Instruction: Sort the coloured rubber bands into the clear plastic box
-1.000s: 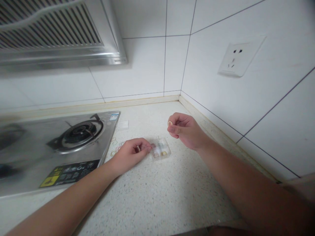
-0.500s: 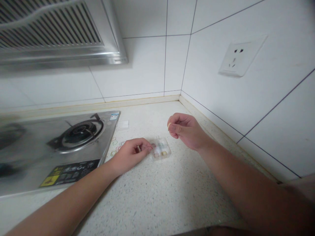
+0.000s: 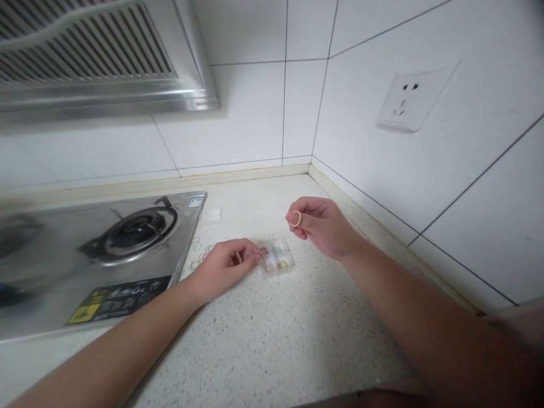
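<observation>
A small yellowish rubber band (image 3: pixel 296 218) is pinched between the thumb and forefinger of the right hand (image 3: pixel 321 225), raised above the countertop (image 3: pixel 272 334) and just beyond a little clear box (image 3: pixel 278 258) whose compartments hold more small coloured loops. The band looks nearly weightless, soft and stretchy, so it would probably flick away or roll out of a loose grip; a light fingertip pinch across its loop seems the surest hold. The left hand (image 3: pixel 227 264) rests on the counter with fingers curled, its tips against the box's left edge; whether they grip anything I cannot tell. A few loose bands (image 3: pixel 202 253) lie between that hand and the steel gas hob (image 3: pixel 127 238), with a wall socket (image 3: pixel 410 97) on the tiles to the right
</observation>
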A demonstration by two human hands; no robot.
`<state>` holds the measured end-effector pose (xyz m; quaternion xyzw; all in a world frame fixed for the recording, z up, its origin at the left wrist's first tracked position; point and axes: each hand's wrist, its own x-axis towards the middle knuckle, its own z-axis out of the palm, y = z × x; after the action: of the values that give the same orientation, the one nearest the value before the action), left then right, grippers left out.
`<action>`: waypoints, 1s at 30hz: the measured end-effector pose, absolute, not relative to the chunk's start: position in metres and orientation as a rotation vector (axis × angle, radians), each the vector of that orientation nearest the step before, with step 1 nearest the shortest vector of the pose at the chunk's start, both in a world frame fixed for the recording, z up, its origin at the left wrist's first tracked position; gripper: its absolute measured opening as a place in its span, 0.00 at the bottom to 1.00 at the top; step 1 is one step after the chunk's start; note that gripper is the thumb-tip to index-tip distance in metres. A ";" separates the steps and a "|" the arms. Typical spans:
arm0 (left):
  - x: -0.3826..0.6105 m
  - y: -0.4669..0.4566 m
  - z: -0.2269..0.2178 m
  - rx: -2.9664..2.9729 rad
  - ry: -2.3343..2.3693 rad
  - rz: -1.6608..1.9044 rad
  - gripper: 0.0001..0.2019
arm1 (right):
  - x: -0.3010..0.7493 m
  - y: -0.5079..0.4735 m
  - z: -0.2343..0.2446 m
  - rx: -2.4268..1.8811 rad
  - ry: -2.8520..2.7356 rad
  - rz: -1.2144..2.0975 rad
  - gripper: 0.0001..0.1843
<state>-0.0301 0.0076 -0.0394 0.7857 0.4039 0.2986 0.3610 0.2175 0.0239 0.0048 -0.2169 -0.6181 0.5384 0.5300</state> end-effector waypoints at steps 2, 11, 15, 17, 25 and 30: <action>-0.029 0.007 -0.038 2.029 1.040 0.766 0.13 | 0.217 0.024 0.005 -0.529 -1.480 1.279 0.07; -0.030 0.007 -0.038 2.024 1.037 0.759 0.13 | 0.217 0.024 0.005 -0.558 -1.510 1.263 0.07; -0.030 0.007 -0.037 2.033 1.041 0.755 0.12 | 0.218 0.024 0.004 -0.581 -1.515 1.260 0.08; -0.030 0.006 -0.037 2.035 1.038 0.760 0.12 | 0.218 0.024 0.004 -0.594 -1.520 1.256 0.08; -0.030 0.007 -0.037 2.043 1.043 0.750 0.13 | 0.218 0.024 0.004 -0.604 -1.518 1.255 0.08; -0.030 0.006 -0.037 2.042 1.051 0.753 0.12 | 0.218 0.023 0.005 -0.595 -1.512 1.253 0.09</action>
<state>-0.0303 0.0059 -0.0367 0.7900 0.4067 0.2913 0.3545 0.2180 0.0231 0.0048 -0.2478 -0.6302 0.5221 0.5185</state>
